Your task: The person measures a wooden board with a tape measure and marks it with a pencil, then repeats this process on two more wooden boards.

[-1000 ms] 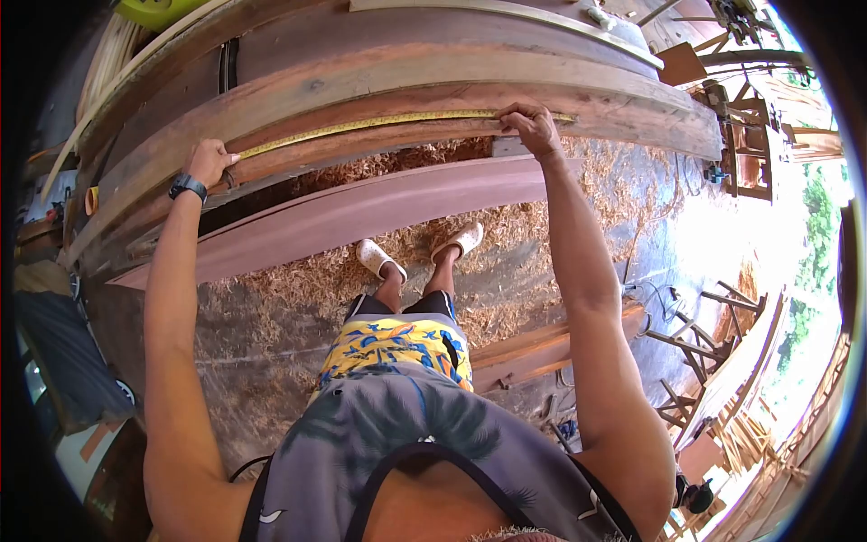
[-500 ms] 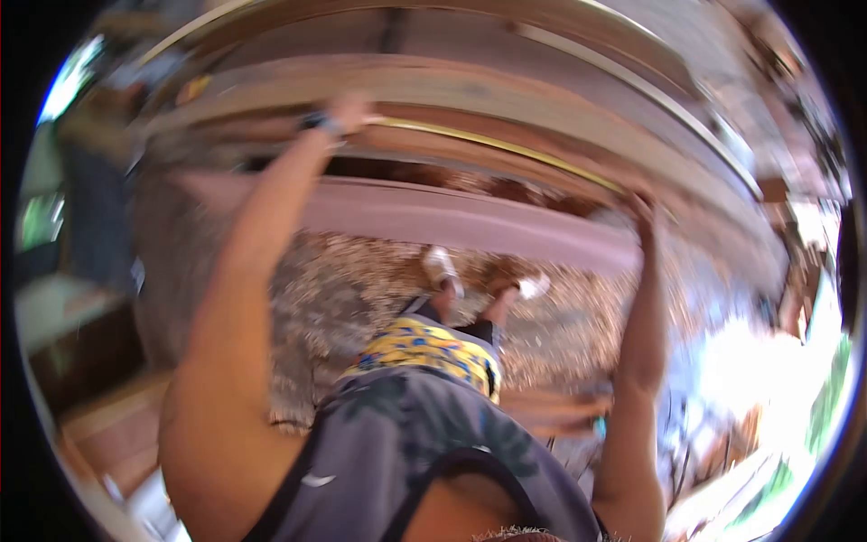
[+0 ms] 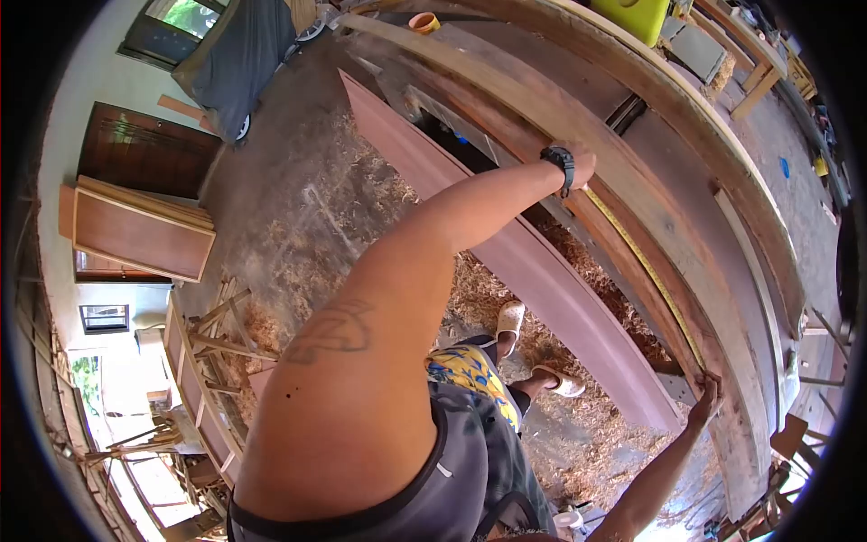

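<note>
A yellow measuring tape (image 3: 643, 264) runs stretched along a long reddish-brown wooden plank (image 3: 623, 237). My left hand (image 3: 580, 163), with a black watch at its wrist, grips the tape at the far end of the visible stretch; the fingers are partly hidden behind the hand. At the near end, my right hand (image 3: 707, 397) has its fingers closed on the tape against the plank's edge. Just above the tape lies a weathered curved wooden board (image 3: 664, 208). Closer to my feet is a long pinkish panel (image 3: 551, 280).
Wood shavings (image 3: 578, 452) cover the floor around my feet. Framed panels (image 3: 140, 230) lean by a brown door at the left. A grey-covered vehicle (image 3: 235, 63), a yellow-green container (image 3: 637, 16) and an orange cup (image 3: 424, 23) stand at the back.
The view has swung left and sharpened. Both hands still hold the stretched tape, which now appears more steeply slanted down to the right.
</note>
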Motion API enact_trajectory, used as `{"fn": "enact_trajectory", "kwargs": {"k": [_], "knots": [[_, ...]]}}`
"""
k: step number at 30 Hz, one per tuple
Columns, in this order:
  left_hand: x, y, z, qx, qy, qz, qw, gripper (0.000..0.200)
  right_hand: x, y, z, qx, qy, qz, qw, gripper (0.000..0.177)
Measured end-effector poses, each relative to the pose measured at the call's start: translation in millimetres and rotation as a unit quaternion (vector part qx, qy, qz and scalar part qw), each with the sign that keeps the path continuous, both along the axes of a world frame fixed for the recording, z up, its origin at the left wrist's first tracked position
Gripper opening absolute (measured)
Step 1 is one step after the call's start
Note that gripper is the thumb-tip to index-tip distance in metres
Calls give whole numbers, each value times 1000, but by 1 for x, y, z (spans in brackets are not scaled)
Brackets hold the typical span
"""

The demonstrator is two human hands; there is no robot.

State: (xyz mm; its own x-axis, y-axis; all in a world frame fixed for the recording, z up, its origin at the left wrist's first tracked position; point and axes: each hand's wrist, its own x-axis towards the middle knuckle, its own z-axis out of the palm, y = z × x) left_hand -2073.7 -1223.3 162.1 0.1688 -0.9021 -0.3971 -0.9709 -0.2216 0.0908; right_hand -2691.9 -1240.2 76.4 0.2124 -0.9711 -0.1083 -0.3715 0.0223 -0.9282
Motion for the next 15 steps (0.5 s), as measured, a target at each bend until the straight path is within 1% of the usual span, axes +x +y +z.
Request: {"fn": "enact_trajectory", "kwargs": {"k": [3, 5, 7, 9, 13, 14, 15], "knots": [[4, -1, -3, -1, 7, 3, 1000, 42, -1, -1, 2, 3, 5, 2, 1000, 34], [7, -3, -15, -28, 4, -25, 999, 41, 0, -3, 4, -2, 23, 5, 1000, 35], [7, -3, -21, -32, 5, -26, 999, 41, -1, -1, 7, -7, 42, 6, 999, 36], [8, -4, -22, -37, 2, -27, 999, 41, 6, 1, 9, 9, 7, -27, 1000, 24], [10, -4, -25, -51, -2, -24, 998, 40, 5, 1, 9, 18, 12, -27, 999, 25], [10, -3, -25, -64, -4, -27, 998, 39, -2, -2, 1, 18, 14, -30, 999, 25], [10, -4, -23, -50, -6, -36, 998, 31, -21, -9, -20, 26, -2, -16, 1000, 31]]}}
